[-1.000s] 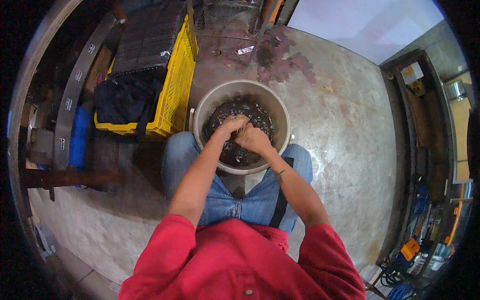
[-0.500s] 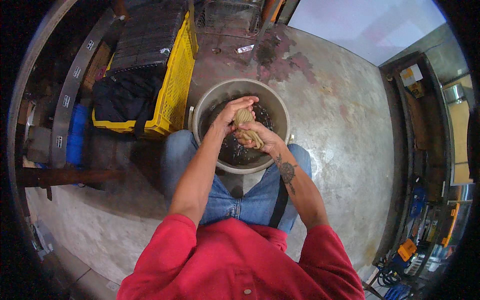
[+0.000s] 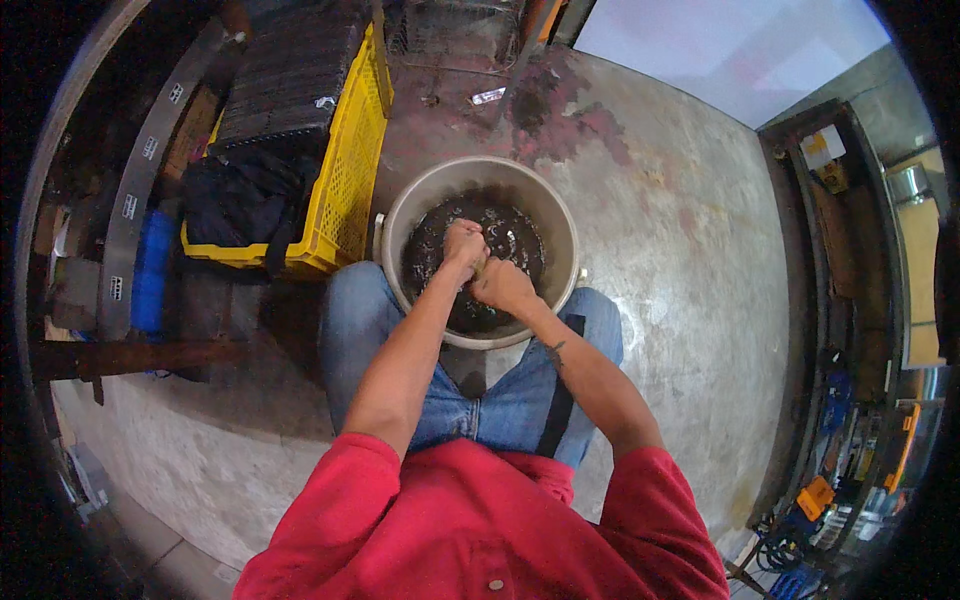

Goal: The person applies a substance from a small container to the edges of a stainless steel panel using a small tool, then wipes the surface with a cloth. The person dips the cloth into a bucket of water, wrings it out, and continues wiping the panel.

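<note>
One cloth [image 3: 479, 268] sits between the left hand [image 3: 464, 242] and right hand [image 3: 505, 286], both clenched around it. Only a sliver shows, so its long axis is unclear. The left is farther from the body, the right nearer. Beneath them is dark water [image 3: 525, 255]; around them, the bucket [image 3: 557, 220].

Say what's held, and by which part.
The left hand and right hand grip what looks like tan cloth; only a sliver shows between them, so which part cannot be told.

Left hand [image 3: 465, 243] and right hand [image 3: 504, 286] clench tan cloth [image 3: 480, 268] over a bucket [image 3: 566, 220]
</note>
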`<state>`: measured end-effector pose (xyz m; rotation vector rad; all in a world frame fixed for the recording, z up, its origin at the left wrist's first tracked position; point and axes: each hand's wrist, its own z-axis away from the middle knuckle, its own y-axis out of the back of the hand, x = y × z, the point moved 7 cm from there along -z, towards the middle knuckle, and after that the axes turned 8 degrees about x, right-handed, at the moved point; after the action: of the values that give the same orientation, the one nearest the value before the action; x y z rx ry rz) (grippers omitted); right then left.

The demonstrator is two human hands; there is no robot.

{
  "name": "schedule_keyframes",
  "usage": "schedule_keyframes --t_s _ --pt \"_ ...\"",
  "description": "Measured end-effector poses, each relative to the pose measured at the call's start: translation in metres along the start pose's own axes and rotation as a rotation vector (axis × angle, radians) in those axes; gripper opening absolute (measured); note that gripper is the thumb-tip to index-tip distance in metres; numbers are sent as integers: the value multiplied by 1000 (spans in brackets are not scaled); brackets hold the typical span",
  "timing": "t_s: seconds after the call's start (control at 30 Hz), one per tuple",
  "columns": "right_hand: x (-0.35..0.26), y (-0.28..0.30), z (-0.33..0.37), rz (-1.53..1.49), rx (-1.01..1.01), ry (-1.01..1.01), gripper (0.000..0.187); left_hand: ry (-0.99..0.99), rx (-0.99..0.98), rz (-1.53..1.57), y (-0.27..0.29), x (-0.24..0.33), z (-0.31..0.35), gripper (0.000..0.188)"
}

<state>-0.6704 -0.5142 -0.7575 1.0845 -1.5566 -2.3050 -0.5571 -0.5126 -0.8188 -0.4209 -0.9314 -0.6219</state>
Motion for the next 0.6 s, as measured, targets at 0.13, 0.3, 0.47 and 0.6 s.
schedule_keyframes --t_s 0.13,0.3,0.47,0.6 --pt "-12 12 5 149 158 2 36 104 103 15 8 -12 -12 14" --pt "13 7 -15 -336 -52 -90 36 365 -96 237 -7 19 -2 43" --pt "30 1 -18 -1475 -383 -486 23 -589 -428 -391 16 112 10 61" --pt "10 30 2 -1643 -427 -490 25 -1586 -571 -1290 -11 154 112 74"
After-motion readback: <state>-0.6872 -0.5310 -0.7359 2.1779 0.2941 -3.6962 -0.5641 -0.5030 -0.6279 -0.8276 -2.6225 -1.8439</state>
